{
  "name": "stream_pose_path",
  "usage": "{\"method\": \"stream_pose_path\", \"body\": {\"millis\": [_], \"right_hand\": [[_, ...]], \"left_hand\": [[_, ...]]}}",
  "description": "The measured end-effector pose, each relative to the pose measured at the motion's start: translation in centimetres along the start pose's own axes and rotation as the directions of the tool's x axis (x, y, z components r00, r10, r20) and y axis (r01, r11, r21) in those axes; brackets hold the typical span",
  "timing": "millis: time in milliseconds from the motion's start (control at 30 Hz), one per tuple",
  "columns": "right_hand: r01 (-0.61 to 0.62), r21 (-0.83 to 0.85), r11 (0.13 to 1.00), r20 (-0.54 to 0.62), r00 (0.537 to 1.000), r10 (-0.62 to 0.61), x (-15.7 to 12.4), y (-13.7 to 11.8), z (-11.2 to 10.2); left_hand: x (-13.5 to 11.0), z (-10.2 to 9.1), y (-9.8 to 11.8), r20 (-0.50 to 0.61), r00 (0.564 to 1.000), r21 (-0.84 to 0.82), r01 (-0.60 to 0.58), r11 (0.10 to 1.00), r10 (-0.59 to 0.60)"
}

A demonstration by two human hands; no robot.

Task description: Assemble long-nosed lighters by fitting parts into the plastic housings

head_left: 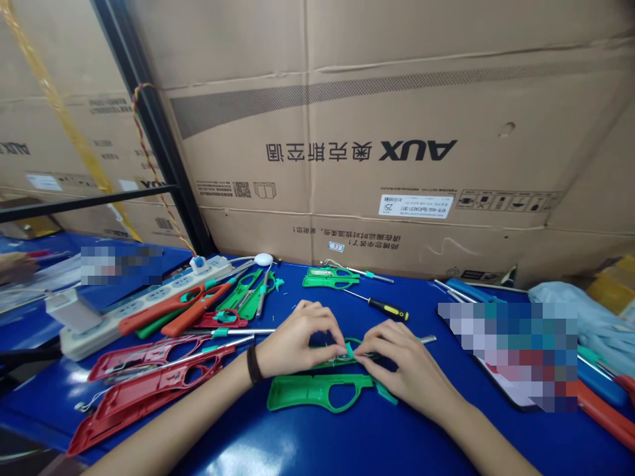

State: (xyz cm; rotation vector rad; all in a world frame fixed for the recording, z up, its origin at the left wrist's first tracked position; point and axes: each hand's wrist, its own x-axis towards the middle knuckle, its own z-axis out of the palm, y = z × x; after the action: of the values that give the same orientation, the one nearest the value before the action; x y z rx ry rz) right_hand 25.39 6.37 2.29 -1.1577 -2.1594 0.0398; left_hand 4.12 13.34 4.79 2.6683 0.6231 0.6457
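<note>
My left hand (300,337), with a dark band at the wrist, has its thumb and forefinger pinched at a small teal plastic part (350,351). From the other side my right hand (399,357) pinches the same part between bent fingers. Under the fingertips lies a green lighter half-shell (325,362), partly hidden, with a metal tube (427,340) poking out on the right. Just in front of it rests an open green half-shell (297,393) with a finger loop. A loose teal piece (385,392) lies below my right fingers.
Red half-shells (143,390) and orange lighters (198,307) lie left, beside a white power strip (163,291). Behind are a screwdriver (387,308) and another green lighter shell (330,277). A blurred-out flat object (516,357) is at right. Another person's hand (17,266) shows far left.
</note>
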Motion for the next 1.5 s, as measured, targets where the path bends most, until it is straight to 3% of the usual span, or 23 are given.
{"method": "stream_pose_path", "body": {"millis": [67, 167, 300, 500, 600, 800, 1133, 1333, 1500], "right_hand": [[0.017, -0.023, 1.0, -0.046, 0.999, -0.018, 0.1, 0.1, -0.2], [-0.005, -0.065, 0.998, -0.166, 0.986, -0.006, 0.1, 0.6, -0.9], [0.009, -0.062, 0.998, -0.168, 0.986, -0.019, -0.2, 1.3, -1.1], [-0.09, 0.054, 0.995, 0.051, 0.995, 0.087, -0.6, 1.0, 0.4], [-0.1, 0.044, 0.994, 0.105, 0.99, 0.095, -0.6, 1.0, 0.7], [-0.052, -0.007, 0.999, 0.106, 0.993, 0.052, -0.6, 1.2, 0.7], [-0.085, -0.032, 0.996, 0.108, 0.99, 0.088, -0.5, 0.8, 0.8], [-0.119, -0.014, 0.993, 0.06, 0.991, 0.119, -0.2, 0.7, 1.3], [-0.038, -0.03, 0.999, -0.021, 0.999, 0.037, -0.2, 0.6, 0.8]], "left_hand": [[-0.3, 0.3, 0.3, -0.008, 0.994, 0.112, -0.108, 0.988, 0.109], [-0.7, 1.1, 0.7, 0.001, 0.943, 0.329, -0.315, 0.89, 0.333], [-1.0, 1.6, 0.6, 0.035, 0.89, 0.463, -0.418, 0.782, 0.455], [-1.1, 1.9, -0.2, 0.019, 0.885, 0.487, -0.415, 0.769, 0.466], [-1.2, 2.1, -0.5, 0.006, 0.878, 0.488, -0.42, 0.765, 0.478], [-1.3, 2.7, -0.8, 0.007, 0.851, 0.535, -0.447, 0.717, 0.525], [-1.7, 3.3, 0.1, 0.028, 0.86, 0.623, -0.414, 0.664, 0.509], [-1.7, 3.5, 0.0, 0.048, 0.863, 0.623, -0.42, 0.66, 0.503], [-1.7, 3.4, 0.0, 0.067, 0.869, 0.611, -0.423, 0.669, 0.489]]}}
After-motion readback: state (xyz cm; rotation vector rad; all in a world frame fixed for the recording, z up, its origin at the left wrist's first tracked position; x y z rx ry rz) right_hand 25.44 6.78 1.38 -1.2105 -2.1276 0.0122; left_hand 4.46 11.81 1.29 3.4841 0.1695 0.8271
